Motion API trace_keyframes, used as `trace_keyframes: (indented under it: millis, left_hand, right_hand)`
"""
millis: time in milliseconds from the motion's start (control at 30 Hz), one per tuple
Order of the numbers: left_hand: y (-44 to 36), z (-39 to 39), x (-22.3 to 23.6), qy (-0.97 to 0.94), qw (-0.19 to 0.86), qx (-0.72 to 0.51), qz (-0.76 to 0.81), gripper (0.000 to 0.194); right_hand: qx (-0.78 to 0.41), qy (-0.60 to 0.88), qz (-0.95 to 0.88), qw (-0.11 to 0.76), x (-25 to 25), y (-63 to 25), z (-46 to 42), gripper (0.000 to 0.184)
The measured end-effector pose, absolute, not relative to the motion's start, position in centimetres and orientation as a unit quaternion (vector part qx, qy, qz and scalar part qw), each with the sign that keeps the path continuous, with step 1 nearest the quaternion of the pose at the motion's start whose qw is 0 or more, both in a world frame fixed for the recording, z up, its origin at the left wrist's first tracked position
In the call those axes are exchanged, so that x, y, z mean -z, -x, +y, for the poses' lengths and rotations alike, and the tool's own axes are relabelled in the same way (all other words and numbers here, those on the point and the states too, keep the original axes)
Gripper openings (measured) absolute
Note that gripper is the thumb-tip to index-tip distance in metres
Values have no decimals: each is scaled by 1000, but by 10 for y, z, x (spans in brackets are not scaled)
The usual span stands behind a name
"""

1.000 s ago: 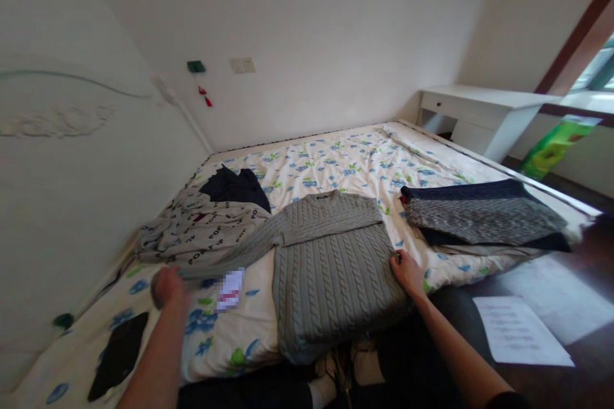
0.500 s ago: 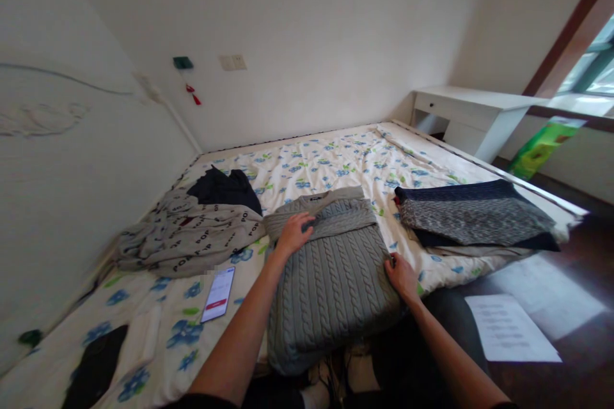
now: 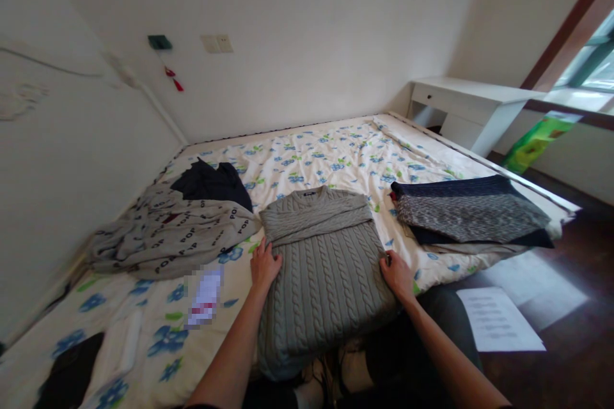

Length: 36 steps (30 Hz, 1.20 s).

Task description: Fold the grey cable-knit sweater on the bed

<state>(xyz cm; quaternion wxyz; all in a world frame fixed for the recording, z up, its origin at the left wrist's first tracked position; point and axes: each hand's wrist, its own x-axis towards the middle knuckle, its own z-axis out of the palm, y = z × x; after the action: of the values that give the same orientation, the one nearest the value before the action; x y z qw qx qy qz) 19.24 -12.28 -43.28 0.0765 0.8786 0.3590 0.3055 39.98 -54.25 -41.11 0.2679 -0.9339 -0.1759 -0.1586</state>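
Grey cable-knit sweater [image 3: 330, 287] laid flat at near edge of bed [image 3: 330, 131], between crumpled printed garment [image 3: 192, 239] and folded clothes [image 3: 470, 211]. Sleeves [image 3: 326, 223] folded across chest; lower body not yet doubled up. Sweater judged partly folded. Left side edge touched by left hand [image 3: 263, 266], thumb spread from fingers; right side edge touched by right hand [image 3: 398, 276], fingers curled, pinch cannot be told.

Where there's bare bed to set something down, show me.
The widest free patch of floral sheet lies between the wall and the gray sweater. A narrow strip, the right hand at its near end, parts it from the folded clothes. Left of it, the printed garment and left hand crowd in.
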Motion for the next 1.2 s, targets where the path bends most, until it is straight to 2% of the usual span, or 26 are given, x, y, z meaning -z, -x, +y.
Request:
trace_keyframes:
  millis: [133,333,467,600,733,800,867,1067,1200]
  left_hand:
    - [-197,-126,431,-877,77,-314,356,70]
    - [-184,-135,452,-833,100,-352,414,70]
    - [-185,-143,458,-822,81,-372,424,72]
    - [-192,-150,458,-819,81,-382,420,74]
    - [-194,-151,461,-818,114,-391,407,78]
    - [-194,-149,462,-826,119,-390,390,77]
    - [-194,-147,464,-841,115,-381,368,77]
    - [-198,-143,471,-840,121,-370,379,78]
    - [-198,-144,473,-831,124,-375,392,78]
  right_hand:
    - [160,933,-168,273,409,-399,-541,40]
    - [171,921,-176,302,413,-403,-542,41]
    - [210,885,-199,364,410,-414,-543,46]
    - [241,832,-224,447,381,-436,-523,49]
    - [75,767,-207,603,338,-463,-470,43]
    - [-32,690,-177,701,321,-477,-439,35]
    - [-108,621,-146,762,311,-490,-414,29]
    - [-143,606,-106,775,302,-527,-387,26]
    - [-172,585,-63,790,292,-540,-380,10]
